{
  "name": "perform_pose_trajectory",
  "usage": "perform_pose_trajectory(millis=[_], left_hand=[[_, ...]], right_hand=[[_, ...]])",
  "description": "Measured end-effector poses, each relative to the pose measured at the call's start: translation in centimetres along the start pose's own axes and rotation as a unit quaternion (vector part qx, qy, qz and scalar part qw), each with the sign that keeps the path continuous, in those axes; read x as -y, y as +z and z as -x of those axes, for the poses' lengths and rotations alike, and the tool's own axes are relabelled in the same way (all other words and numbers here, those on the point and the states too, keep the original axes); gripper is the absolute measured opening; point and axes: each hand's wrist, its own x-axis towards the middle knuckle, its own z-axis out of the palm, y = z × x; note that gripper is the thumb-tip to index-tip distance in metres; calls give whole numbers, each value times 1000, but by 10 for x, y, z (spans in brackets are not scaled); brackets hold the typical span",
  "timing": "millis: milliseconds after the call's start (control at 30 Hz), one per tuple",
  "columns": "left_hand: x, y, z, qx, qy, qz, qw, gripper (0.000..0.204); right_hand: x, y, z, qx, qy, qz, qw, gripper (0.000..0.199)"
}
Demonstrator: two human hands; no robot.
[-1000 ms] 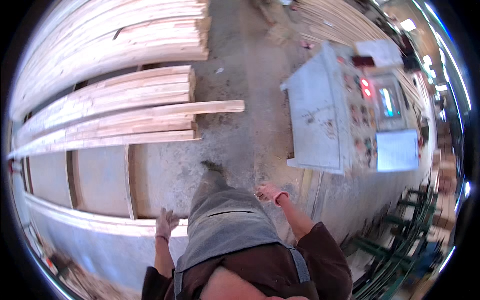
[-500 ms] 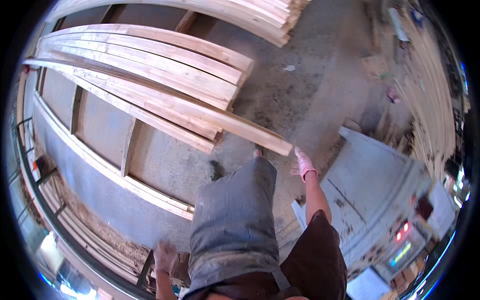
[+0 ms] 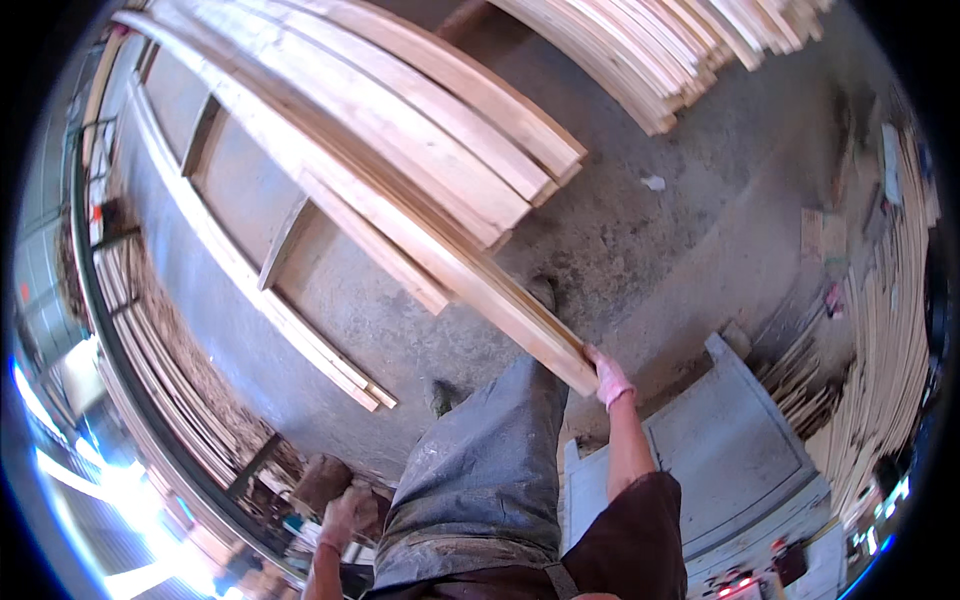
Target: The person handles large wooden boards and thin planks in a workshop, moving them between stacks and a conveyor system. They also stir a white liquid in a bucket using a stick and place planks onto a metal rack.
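My right hand [image 3: 612, 378], in a pink glove, is closed on the near end of a long pale wooden beam [image 3: 530, 328]. The beam slants up to the far left, past the edge of a stack of similar beams [image 3: 430, 135]. A shorter beam [image 3: 390, 262] lies beside it on the left. My left hand [image 3: 344, 514] hangs low at the left of my grey apron [image 3: 470, 460], its fingers curled and nothing visible in them. Behind it is a brown rounded object [image 3: 322, 482], its kind unclear.
A grey metal machine table [image 3: 700, 440] stands close on the right. More timber [image 3: 650, 70] is stacked at the far right, and thin strips [image 3: 885, 330] pile along the right side. Metal rack bars [image 3: 290, 240] and a dark rail [image 3: 120, 370] lie to the left.
My right hand has closed on the beam's end, where before it was beside it with fingers extended. The view has turned, so the beams slant more steeply. My left hand has come nearer the apron.
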Motion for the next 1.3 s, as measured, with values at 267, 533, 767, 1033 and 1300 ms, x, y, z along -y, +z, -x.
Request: perform_pose_trajectory(millis=[267,533,767,1033,1300], left_hand=[[-55,22,-65,77,6,492,867,61],[-83,128,-99,261,98,763,584,96],[59,94,-17,186,105,903,373,88],[268,97,15,-60,54,839,538,91],[510,111,43,-183,-39,784,592,96]], right_hand=[[-38,38,196,16,32,-236,971,48],[-92,130,348,97,21,-212,972,59],[-156,308,407,225,146,-116,956,58],[-222,478,379,359,113,150,914,59],[-291,693,405,390,88,525,751,63]])
